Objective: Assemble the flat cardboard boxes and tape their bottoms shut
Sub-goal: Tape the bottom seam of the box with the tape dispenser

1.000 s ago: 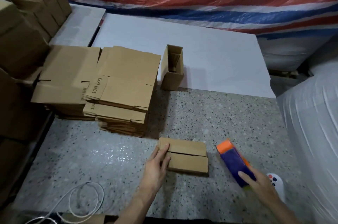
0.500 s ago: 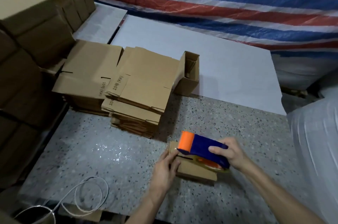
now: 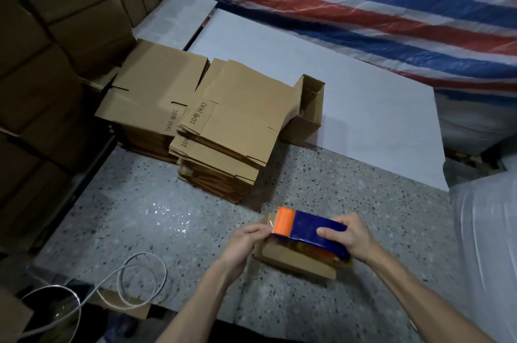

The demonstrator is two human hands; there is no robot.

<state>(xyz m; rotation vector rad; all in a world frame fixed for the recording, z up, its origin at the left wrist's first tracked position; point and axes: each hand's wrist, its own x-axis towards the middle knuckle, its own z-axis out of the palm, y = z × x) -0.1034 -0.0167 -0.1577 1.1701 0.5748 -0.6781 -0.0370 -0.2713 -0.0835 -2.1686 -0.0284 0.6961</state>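
A small folded cardboard box point(image 3: 296, 261) lies bottom up on the speckled table point(image 3: 167, 225), near the front. A blue tape dispenser with an orange end point(image 3: 305, 228) sits on top of it, gripped at its rear by my right hand point(image 3: 347, 236). My left hand point(image 3: 246, 242) is at the box's left end, its fingers curled at the tape's end by the orange tip. Two stacks of flat cardboard boxes point(image 3: 226, 124) stand behind on the table. One assembled open box point(image 3: 305, 113) stands upright to the right of the stacks.
Closed brown cartons point(image 3: 56, 34) are piled high along the left side. A white board point(image 3: 349, 107) covers the back of the table under a striped tarp point(image 3: 363, 1). A white cable loop point(image 3: 134, 281) lies at the front left edge. White sacks point(image 3: 486, 244) stand at the right.
My right hand lifted the tape dispenser from the table and brought it onto the small box. My left hand moved from the box's left flap to the tape end at the orange tip.
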